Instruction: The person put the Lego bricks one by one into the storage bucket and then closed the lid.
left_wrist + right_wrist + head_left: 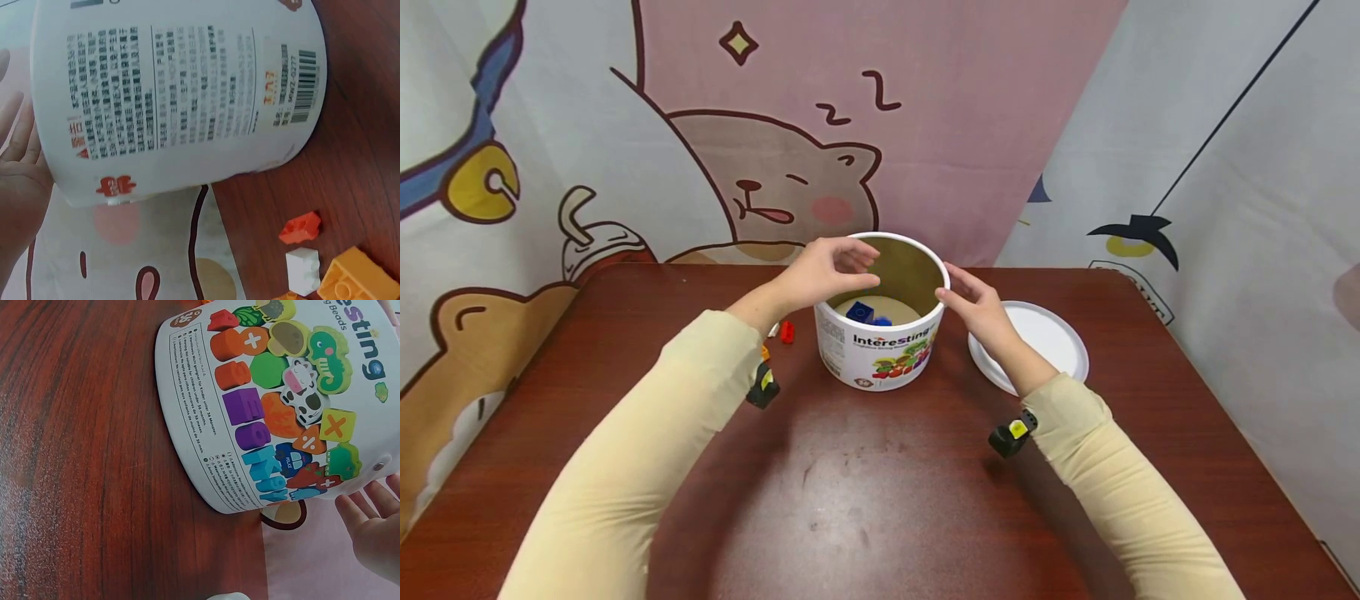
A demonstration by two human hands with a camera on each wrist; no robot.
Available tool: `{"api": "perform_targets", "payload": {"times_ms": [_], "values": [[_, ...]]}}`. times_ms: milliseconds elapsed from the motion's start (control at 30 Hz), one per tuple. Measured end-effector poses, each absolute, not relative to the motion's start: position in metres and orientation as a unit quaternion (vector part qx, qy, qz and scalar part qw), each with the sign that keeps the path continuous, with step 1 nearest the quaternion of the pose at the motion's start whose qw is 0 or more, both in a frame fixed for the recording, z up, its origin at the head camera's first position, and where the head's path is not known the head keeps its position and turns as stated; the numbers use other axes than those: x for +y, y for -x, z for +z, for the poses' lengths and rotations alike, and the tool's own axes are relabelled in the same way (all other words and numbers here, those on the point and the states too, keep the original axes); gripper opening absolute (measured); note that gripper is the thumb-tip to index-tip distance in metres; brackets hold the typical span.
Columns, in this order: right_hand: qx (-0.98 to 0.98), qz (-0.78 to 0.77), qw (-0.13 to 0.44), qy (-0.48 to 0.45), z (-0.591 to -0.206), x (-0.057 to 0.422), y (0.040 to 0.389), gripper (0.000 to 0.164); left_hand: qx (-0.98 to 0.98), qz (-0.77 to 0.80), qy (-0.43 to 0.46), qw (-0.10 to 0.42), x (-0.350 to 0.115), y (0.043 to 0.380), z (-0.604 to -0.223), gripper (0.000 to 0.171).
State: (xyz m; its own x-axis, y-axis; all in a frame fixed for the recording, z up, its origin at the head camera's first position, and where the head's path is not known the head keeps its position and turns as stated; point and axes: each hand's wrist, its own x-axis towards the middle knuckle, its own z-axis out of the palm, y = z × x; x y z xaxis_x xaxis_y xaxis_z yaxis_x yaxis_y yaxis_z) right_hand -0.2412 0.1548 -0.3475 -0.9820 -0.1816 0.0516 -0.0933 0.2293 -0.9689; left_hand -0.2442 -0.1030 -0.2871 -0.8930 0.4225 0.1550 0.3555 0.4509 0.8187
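Observation:
A white round bucket (pixel 880 358) with printed labels stands upright on the table. Inside it lie a dark blue building block (pixel 860 312) and a brighter blue piece (pixel 882 322). My left hand (pixel 829 273) is over the bucket's left rim, its fingers loosely extended above the opening and holding nothing. On the opposite side my right hand (pixel 981 312) touches the rim, with thumb and fingers fairly straight. In the right wrist view, fingertips (pixel 347 509) of that hand meet the bucket's side near the rim.
Left of the bucket lie a red block (pixel 300 228), a white block (pixel 303 271) and an orange block (pixel 359 280). A white round lid (pixel 1052 340) is on the table at right, partly behind the right forearm. A cartoon-printed curtain (pixel 985 100) hangs behind the table.

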Motion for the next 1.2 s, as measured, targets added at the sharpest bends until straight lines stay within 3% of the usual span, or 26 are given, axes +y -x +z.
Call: {"api": "perform_targets", "payload": {"times_ms": [500,967,1200], "values": [[0.791,-0.605,0.036,0.088,-0.345,0.155,0.240,0.054,0.879,0.465,-0.107,-0.016,-0.206,0.231,-0.290,0.045],[0.799,-0.595,0.037,0.081,-0.347,0.157,0.239,0.057,0.914,0.406,0.009,0.008,-0.298,0.201,-0.362,0.063],[0.795,-0.600,0.036,0.084,-0.347,0.155,0.241,0.055,0.915,0.401,0.016,0.030,-0.319,0.192,-0.386,0.057]]}}
